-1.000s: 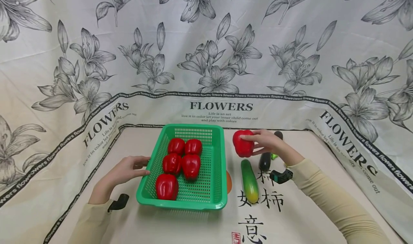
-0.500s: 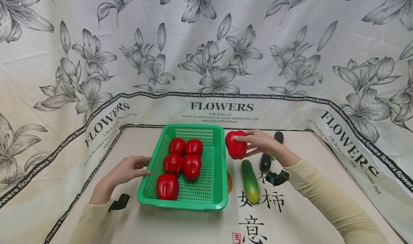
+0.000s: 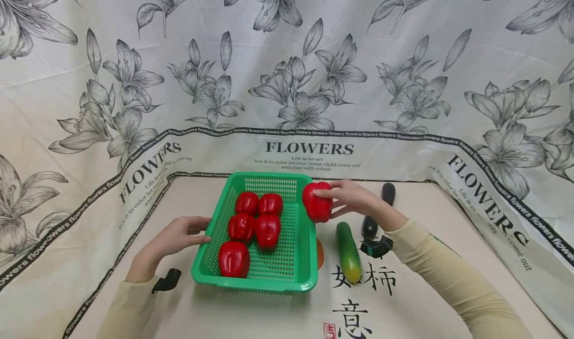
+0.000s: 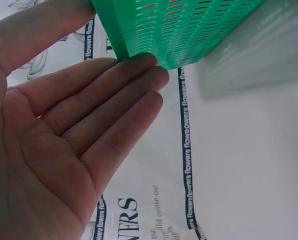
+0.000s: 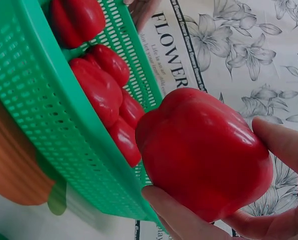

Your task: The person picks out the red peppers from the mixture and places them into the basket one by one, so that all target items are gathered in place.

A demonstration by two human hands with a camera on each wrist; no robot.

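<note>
My right hand (image 3: 354, 199) grips a red bell pepper (image 3: 317, 203) between thumb and fingers, raised at the right rim of the green basket (image 3: 309, 279). Close up in the right wrist view, the pepper (image 5: 204, 155) hangs beside the basket wall (image 5: 54, 125). Several red bell peppers (image 3: 233, 259) lie inside the basket, towards its left and middle. At the left rim, my left hand (image 3: 179, 234) holds the edge, thumb on top and fingers beneath; the left wrist view has these fingers (image 4: 109, 90) nearly straight under the basket's edge (image 4: 139, 35).
Right of the basket lies a green cucumber-like vegetable (image 3: 348, 254) with a yellow end. Farther back are dark, eggplant-like things (image 3: 369, 227). An orange thing (image 5: 14, 160) sits against the basket's right side. Patterned cloth (image 3: 309, 149) borders the table.
My right hand has moved left with the red bell pepper, from beyond the basket to its right rim. The left hand and basket have stayed in place.
</note>
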